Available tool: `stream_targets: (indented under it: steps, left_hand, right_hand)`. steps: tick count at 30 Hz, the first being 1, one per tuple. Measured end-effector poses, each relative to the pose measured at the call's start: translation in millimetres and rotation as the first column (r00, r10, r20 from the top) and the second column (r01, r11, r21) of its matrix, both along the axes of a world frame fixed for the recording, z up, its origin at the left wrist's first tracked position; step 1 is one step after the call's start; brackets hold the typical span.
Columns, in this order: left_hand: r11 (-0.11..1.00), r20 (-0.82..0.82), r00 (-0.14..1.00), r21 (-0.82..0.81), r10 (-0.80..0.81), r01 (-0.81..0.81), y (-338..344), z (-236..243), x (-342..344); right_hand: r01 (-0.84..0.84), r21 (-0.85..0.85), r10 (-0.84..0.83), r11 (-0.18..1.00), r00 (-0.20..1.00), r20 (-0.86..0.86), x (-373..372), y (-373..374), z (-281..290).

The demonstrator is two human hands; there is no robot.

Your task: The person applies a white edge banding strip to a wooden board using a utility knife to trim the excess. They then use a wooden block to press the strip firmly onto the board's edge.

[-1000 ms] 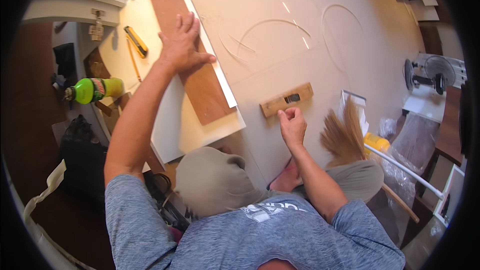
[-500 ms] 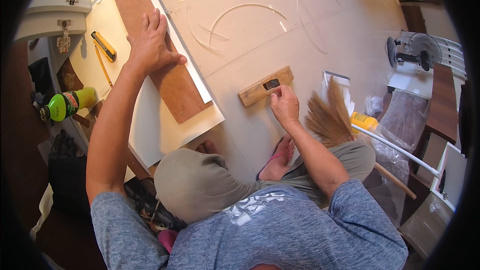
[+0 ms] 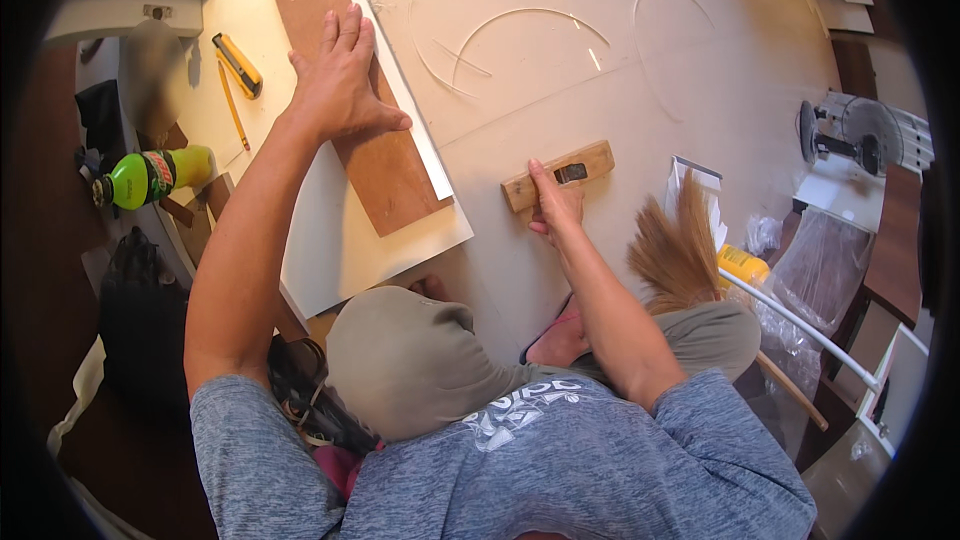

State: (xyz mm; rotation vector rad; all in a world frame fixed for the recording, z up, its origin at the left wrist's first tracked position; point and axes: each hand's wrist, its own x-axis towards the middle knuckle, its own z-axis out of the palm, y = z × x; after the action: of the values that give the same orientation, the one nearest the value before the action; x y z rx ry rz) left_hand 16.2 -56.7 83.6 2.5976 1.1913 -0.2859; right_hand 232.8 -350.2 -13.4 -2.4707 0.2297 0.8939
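Observation:
My left hand lies flat with its fingers spread on a long brown board that has a white edge along its right side. The board rests on a larger white panel. To the right, my right hand grips a wooden hand plane near its left end, thumb on top and the other fingers partly hidden below. A dark blade slot shows in the plane's middle. I cannot tell whether the plane touches the floor. Left of my left hand, a yellow utility knife and a yellow pencil lie on the white panel.
Thin curled strips lie on the pale floor beyond the plane. A straw broom is by my right knee, near a yellow bottle and clear plastic wrap. A fan stands far right; a green bottle lies left.
My right hand has shifted from the plane's blade slot to its left end and taken hold of it. The left hand stays on the board. The whole view has shifted slightly.

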Motion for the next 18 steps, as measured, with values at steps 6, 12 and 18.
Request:
stream_targets:
  steps: [6, 12, 18]
  left_hand:
    - [1.000, 0.036, 0.999, 0.008, -0.011, 0.011, -1.5, -10.0, 1.4]
    - [0.999, 0.028, 0.999, 0.042, 0.023, -0.024, -7.1, -10.1, -2.9]
    - [0.998, 0.062, 0.998, 0.055, 0.033, -0.036, -6.6, -15.7, 0.1]
  right_hand:
    - [0.111, 0.082, -0.117, 0.990, 0.991, 0.064, 14.0, -22.1, -51.9]
    - [-0.074, 0.619, 0.208, 0.782, 0.967, -0.147, -14.4, 8.0, 35.8]
    - [-0.172, 0.764, 0.538, 0.622, 0.802, -0.258, -35.7, 113.0, 58.0]
